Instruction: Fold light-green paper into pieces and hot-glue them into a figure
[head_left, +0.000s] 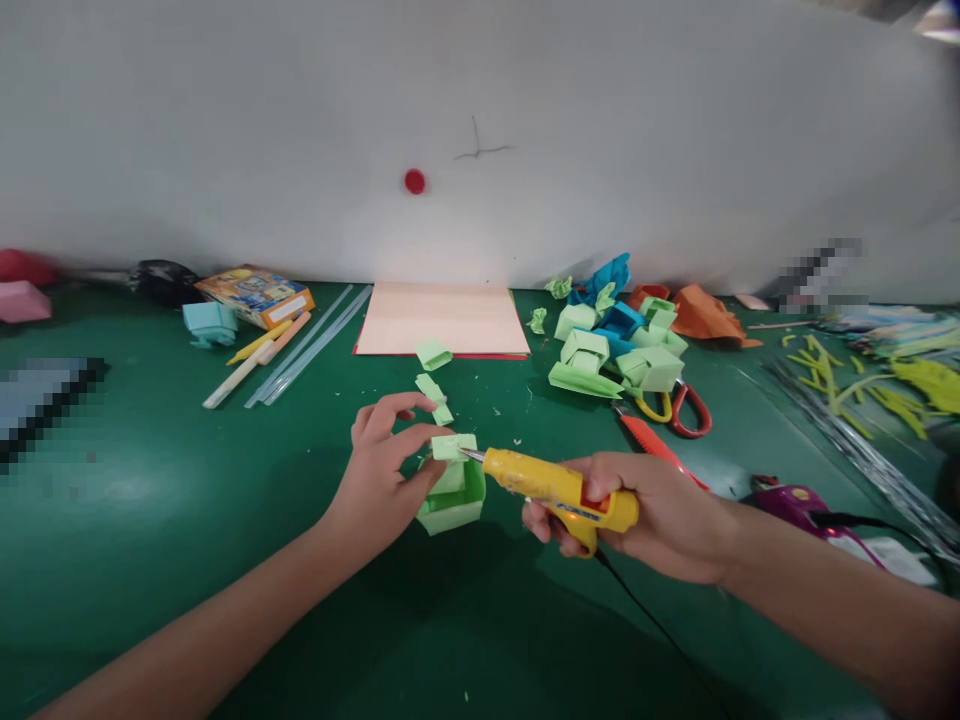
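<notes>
My right hand (637,510) is wrapped round a yellow hot glue gun (547,482), thumb on its upper side. The gun's metal nozzle points left and meets a small folded light-green paper piece (454,447). That piece is pinched in the fingers of my left hand (386,455). Just below it stands an open light-green paper box (451,515), partly covered by my fingers. Beyond my left fingertips lie a light-green paper strip (435,398) and another small folded green paper (433,354).
Folded green paper pieces (652,368), scissors (690,412) and a red-orange cutter (660,450) lie right. Pale paper sheets (442,318) lie at the back wall. Clear glue sticks (307,350), crayons (259,362) and a crayon box (259,295) are left. A black cord (652,615) trails from the gun.
</notes>
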